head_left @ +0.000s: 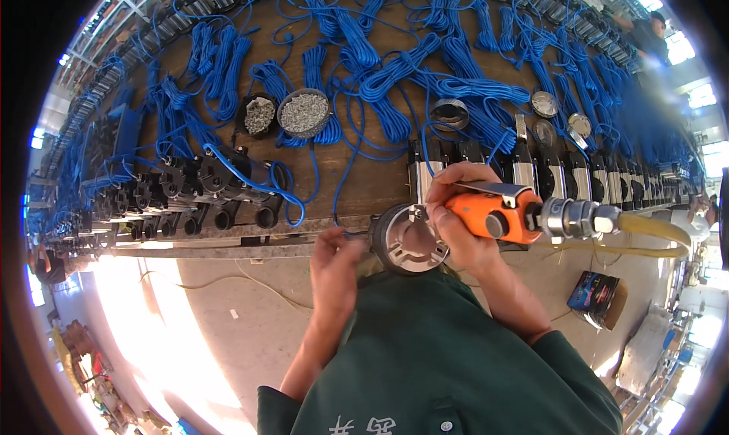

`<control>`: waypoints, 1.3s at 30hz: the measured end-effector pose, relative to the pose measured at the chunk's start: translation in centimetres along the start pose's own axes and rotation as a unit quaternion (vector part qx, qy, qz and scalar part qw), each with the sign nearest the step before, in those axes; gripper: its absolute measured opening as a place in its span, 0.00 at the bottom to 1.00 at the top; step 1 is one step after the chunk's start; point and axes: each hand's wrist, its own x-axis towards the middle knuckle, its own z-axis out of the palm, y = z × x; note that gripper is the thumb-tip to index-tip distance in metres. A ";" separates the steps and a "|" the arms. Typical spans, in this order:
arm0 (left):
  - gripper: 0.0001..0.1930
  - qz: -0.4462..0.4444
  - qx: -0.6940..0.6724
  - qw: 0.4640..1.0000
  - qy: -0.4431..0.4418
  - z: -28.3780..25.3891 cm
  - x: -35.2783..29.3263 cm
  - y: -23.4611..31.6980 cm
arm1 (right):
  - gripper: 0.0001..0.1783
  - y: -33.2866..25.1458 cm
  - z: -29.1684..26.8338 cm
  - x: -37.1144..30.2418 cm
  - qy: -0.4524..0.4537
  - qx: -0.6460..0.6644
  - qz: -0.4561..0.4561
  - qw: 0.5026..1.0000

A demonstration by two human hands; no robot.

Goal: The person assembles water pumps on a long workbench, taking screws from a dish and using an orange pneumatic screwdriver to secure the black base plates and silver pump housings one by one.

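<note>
A round dark motor-like housing (411,239) with a slotted silver end face stands upright in front of my body, by the bench edge. My right hand (458,226) is wrapped around an orange air screwdriver (493,216), held level over the housing's right side. Metal couplings (581,218) join it to a yellowish hose (661,230). Left of the housing, my left hand (334,266) has its fingers curled together, slightly blurred by motion. A thin blue cable (339,199) runs down close to its fingertips; what they pinch, if anything, is too small to make out.
Bundles of blue cable (402,66) cover the wooden bench (323,165). Two bowls of small metal parts (303,113) sit among them. Dark cylindrical units (228,175) line the left edge, silver ones (524,169) the right. An open cardboard box (598,300) lies on the floor.
</note>
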 end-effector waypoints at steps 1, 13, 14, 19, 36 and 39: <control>0.23 -0.062 -0.115 0.991 0.014 -1.9 0.5 -0.1 | 0.20 0.1 0.0 0.2 0.017 0.009 -0.008 1.000; 0.13 -0.059 -0.146 0.984 -0.079 1.6 0.8 0.0 | 0.18 -0.1 -2.9 -0.8 0.085 0.021 0.000 0.996; 0.13 -0.061 -0.129 0.986 -0.089 2.6 1.0 0.0 | 0.18 -0.2 -3.4 -1.1 0.106 0.088 0.016 0.990; 0.10 -0.081 -0.081 0.986 -0.125 5.2 2.5 -1.0 | 0.18 -0.3 -5.4 -2.5 0.138 0.102 -0.010 0.985; 0.12 -0.153 -0.077 0.957 -0.236 8.9 -0.3 0.5 | 0.18 -4.3 -6.5 -3.8 0.124 0.245 -0.133 0.952; 0.11 -0.164 -0.049 0.959 -0.224 9.0 -0.6 0.3 | 0.18 -4.0 -6.9 -4.4 0.123 0.260 -0.125 0.949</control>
